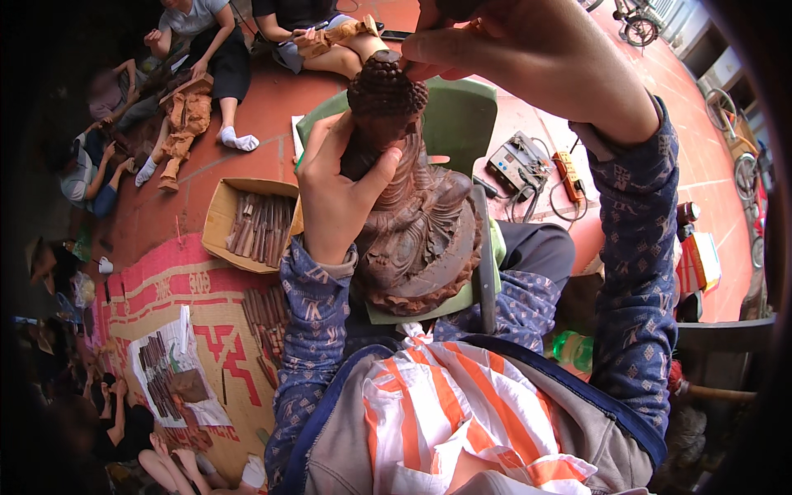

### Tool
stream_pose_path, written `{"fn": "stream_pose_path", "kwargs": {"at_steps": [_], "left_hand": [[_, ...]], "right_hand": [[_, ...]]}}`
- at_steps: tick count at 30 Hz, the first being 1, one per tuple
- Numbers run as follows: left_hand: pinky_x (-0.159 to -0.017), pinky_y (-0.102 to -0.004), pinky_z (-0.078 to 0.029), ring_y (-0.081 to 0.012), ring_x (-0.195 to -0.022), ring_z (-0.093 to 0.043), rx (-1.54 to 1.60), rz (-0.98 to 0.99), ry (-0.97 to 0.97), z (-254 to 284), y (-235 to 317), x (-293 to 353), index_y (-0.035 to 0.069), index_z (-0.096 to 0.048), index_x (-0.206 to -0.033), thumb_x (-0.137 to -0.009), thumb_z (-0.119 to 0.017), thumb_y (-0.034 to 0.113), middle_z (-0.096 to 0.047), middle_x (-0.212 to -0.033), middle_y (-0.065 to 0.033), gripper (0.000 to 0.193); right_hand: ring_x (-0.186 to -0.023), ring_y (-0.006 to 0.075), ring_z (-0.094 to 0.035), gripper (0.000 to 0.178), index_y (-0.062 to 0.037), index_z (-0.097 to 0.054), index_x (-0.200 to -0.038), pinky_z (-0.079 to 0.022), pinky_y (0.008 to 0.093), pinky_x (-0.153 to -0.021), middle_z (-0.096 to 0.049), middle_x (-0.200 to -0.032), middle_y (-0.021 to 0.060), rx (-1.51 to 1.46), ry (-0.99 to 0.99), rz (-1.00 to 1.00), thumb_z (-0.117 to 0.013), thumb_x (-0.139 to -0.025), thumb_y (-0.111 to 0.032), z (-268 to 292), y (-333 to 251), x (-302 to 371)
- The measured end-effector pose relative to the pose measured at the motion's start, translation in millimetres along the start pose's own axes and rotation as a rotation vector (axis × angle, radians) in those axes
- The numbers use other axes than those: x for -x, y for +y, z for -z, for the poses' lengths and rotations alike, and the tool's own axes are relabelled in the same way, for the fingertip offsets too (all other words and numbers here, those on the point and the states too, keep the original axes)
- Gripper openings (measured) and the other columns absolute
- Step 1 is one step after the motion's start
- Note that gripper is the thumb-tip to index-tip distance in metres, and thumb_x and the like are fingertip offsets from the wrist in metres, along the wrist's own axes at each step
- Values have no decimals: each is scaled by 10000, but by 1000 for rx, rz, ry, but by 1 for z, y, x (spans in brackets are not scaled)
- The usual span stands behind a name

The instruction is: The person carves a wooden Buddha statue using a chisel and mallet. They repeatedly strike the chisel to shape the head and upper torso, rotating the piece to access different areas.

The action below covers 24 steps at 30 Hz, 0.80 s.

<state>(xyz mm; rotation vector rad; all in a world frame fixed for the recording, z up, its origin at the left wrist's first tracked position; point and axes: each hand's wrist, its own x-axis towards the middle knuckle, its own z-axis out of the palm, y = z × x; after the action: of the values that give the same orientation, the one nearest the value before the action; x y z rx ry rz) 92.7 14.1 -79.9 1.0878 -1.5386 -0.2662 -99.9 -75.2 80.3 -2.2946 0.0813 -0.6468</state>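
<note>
A dark brown carved wooden Buddha statue sits upright in front of me on a green plastic chair. Around the side of its head and neck, the fingers and thumb of my left hand are closed, steadying it. My right hand is bent over at the top edge of the view, just beside the statue's curled hair. Its fingers are closed by a dark object that the frame edge cuts off, so its kind cannot be made out.
Left of the statue lies a cardboard box of carving chisels. More tools rest on a patterned mat and on a paper sheet. A grey power unit and an orange power strip are at right. Other people sit along the left.
</note>
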Motion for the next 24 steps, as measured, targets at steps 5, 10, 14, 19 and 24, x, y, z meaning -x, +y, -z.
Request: {"fn": "stream_pose_path", "kwargs": {"at_steps": [5, 10, 14, 19, 24], "left_hand": [[-841, -333, -501, -229, -952, -628, 40, 54, -22, 0, -4, -1, -42, -604, -1171, -785, -767, 142, -600, -1044, -121, 458], [-882, -373, -495, -248, -992, -609, -71, -41, 128, 9, 11, 0, -18, -618, -1171, -754, -820, 201, -588, -1108, -112, 512], [-908, -380, -481, -263, -1012, -593, -44, -267, 200, 12, 38, 15, 18, -636, -1159, -715, -855, 285, -574, -1151, -119, 562], [-728, -329, -475, -235, -839, -584, -51, -217, -19, 10, 56, 27, 25, -702, -901, -768, -783, 94, -609, -917, -93, 170], [-671, -289, -464, -183, -796, -570, 69, -115, 60, 17, 45, 26, 4, -652, -843, -823, -740, 57, -600, -894, -98, 104]], "right_hand": [[-758, 176, -672, 105, 32, -566, -858, -544, 288, -640, -611, -756, 101, -148, 20, -180, -656, -892, -10, 6, -14, 31], [-844, 262, -706, 180, 57, -530, -873, -596, 353, -740, -599, -796, 127, -311, 240, -193, -682, -863, -41, -29, -13, 65], [-800, 173, -668, 155, 30, -557, -900, -547, 294, -721, -615, -825, 100, -328, 525, -171, -698, -865, -23, -80, 2, 85], [-803, 269, -706, 195, 16, -513, -826, -581, 364, -749, -681, -836, 260, -323, 566, -151, -699, -858, -33, -111, 16, 84], [-851, 252, -702, 190, -6, -504, -831, -561, 331, -737, -686, -834, 213, -459, 637, -22, -689, -869, -22, -98, 25, 71]]}}
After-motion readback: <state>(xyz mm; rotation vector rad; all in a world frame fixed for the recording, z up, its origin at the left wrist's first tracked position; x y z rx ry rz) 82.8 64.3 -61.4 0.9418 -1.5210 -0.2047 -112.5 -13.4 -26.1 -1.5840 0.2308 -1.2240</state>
